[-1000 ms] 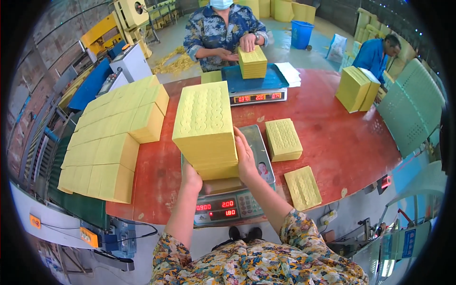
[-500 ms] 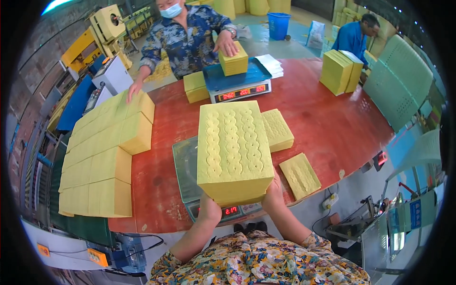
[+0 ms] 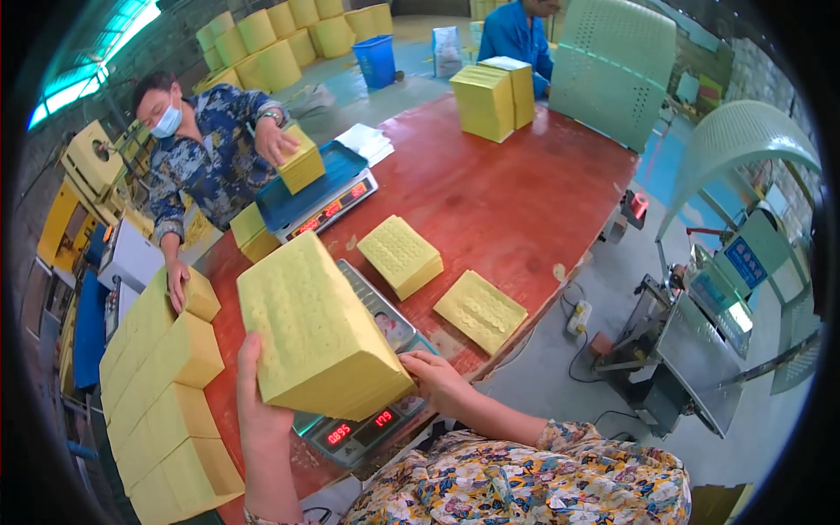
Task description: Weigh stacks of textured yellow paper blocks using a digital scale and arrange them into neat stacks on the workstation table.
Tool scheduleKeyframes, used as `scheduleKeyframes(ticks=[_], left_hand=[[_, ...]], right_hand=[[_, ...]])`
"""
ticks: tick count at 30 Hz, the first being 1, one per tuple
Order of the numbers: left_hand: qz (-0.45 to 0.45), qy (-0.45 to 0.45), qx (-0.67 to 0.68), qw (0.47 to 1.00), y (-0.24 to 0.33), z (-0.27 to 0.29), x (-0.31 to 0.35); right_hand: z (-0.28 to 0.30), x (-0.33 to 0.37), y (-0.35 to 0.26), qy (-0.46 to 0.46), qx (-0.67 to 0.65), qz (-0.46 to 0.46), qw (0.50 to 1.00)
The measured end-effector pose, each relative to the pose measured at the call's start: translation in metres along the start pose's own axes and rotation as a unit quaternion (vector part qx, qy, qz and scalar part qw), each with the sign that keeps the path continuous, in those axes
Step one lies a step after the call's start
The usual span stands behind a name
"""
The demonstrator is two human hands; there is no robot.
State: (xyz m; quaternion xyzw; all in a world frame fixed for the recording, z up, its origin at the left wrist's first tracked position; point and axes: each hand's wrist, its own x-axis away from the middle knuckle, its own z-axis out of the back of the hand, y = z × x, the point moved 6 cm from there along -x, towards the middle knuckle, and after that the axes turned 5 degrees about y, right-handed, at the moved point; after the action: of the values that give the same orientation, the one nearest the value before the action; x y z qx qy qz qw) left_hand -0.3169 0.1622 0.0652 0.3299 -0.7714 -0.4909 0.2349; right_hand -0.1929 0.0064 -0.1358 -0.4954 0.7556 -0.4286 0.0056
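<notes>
Left grip (image 3: 262, 404): I saw it pressed to the near left side of the yellow paper block (image 3: 319, 328), a digit raised along the face, holding it.
Right grip (image 3: 444, 385): it held the block's right-hand corner, the fingers bent against it.
Block: it sat between both grips, above the near scale (image 3: 355, 441); from my feed I could not tell whether its underside touched the plate.
Near scale's display: lit red.
Paper beside the scale: a short stack (image 3: 401, 255) and a flatter stack (image 3: 481, 311) lay apart on the red tabletop (image 3: 516, 201).
Left edge: tall yellow stacks (image 3: 171, 411) stood packed together.
Across from me: a masked co-worker had one hand (image 3: 274, 142) on a small stack (image 3: 304, 169) on the far scale (image 3: 339, 206), the other hand (image 3: 178, 283) on the tall stacks.
Far end: two yellow bundles (image 3: 484, 102) stood side by side near a person in blue (image 3: 510, 37).
Floor beyond: I made out a blue bin (image 3: 374, 63).
</notes>
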Motion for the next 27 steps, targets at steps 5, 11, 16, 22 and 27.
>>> scheduleKeyframes(ticks=[5,11,16,22,27], left_hand=[[0.039,0.04,0.031,0.998,-0.001,-0.008,0.011],[0.006,0.027,-0.028,0.999,-0.02,-0.068,0.01],[-0.017,-0.065,-0.062,0.996,-0.055,-0.159,-0.031],[0.146,0.011,0.075,0.986,-0.155,-0.262,-0.113],[0.183,0.02,0.079,0.98,-0.237,-0.32,-0.187]], right_hand=[[-0.009,0.015,-0.019,-0.055,-0.017,-0.052,0.997],[0.027,0.013,-0.078,-0.052,-0.013,0.034,0.998],[0.104,-0.012,-0.159,-0.006,-0.014,0.092,0.996],[0.219,-0.063,-0.274,0.037,0.108,0.125,0.986],[0.296,-0.134,-0.342,0.065,0.181,0.072,0.979]])
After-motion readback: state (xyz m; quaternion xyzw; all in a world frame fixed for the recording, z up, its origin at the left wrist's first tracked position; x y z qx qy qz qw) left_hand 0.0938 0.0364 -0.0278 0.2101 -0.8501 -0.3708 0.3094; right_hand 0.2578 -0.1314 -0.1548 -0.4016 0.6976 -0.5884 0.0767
